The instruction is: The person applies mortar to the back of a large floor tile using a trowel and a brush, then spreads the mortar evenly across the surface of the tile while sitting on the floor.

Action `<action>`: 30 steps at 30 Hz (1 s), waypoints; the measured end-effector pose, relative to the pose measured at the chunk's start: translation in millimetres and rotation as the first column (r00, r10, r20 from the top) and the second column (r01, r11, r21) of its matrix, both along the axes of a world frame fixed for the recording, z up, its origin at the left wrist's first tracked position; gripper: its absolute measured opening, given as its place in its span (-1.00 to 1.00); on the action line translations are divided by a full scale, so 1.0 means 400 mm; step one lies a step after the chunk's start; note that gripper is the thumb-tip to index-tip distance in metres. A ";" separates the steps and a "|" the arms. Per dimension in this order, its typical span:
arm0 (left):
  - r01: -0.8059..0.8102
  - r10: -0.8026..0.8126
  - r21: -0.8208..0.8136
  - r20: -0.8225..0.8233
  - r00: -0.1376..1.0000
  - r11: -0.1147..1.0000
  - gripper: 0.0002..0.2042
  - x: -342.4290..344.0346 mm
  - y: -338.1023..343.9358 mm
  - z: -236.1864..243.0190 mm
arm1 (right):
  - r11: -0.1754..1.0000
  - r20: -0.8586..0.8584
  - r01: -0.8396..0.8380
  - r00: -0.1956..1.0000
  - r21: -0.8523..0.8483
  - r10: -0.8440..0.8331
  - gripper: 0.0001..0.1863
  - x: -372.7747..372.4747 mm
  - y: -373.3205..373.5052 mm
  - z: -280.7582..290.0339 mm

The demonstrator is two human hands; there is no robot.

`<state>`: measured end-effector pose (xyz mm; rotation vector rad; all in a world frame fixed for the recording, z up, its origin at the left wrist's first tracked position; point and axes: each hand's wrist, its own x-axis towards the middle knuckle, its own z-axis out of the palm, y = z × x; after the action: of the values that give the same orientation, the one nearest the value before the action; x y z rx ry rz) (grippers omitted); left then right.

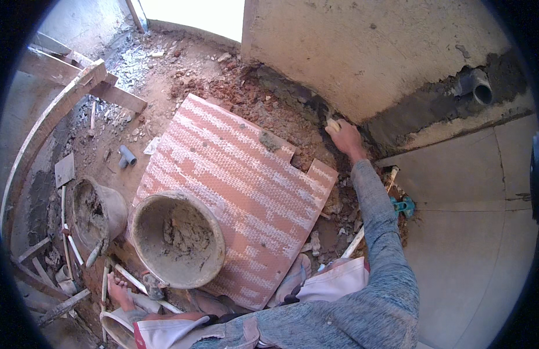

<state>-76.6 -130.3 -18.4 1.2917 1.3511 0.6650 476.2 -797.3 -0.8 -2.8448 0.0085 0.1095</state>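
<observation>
My right hand (346,139) reaches out to the base of the wall, closed round the light wooden handle of a trowel (334,124). The trowel's blade is at the dark wet mortar (307,100) along the wall's foot, partly lost against it. At the lower left, my left hand (120,292) hangs low beside the pipes, its fingers loosely apart with nothing visible in them. Between the hands lies a large reddish tile (246,192), white-streaked side up, notched at its far right edge. A round basin (216,267) holding mortar overlaps the tile's left part.
A bucket with mortar (115,212) stands left of the basin. A curved wooden frame (34,134) rises at the left. Grey pipe fittings (127,156) lie on the rubble-strewn ground. A pipe end (482,92) sticks out of the wall, above large grey tiles (455,250).
</observation>
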 end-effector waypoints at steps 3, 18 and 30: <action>0.019 -0.019 0.023 0.006 1.000 1.000 -0.70 0.014 -0.029 0.014 | 0.999 0.081 -0.002 0.997 0.047 -0.001 -0.47 -0.032 -0.033 -0.011; 0.041 -0.041 -0.005 0.028 0.999 0.999 -0.78 -0.001 -0.044 -0.015 | 0.994 -0.143 -0.038 0.990 -0.105 0.022 -0.46 0.040 0.003 -0.105; -0.079 0.076 -0.125 -0.033 0.997 0.989 -0.83 -0.104 0.037 -0.075 | 1.000 0.157 -0.013 0.988 0.007 0.011 -0.51 -0.054 -0.004 -0.079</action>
<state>-118.3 -115.6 -48.3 1.1566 1.4491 0.6065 454.5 -798.9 -32.2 -2.8377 -0.0422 -0.1115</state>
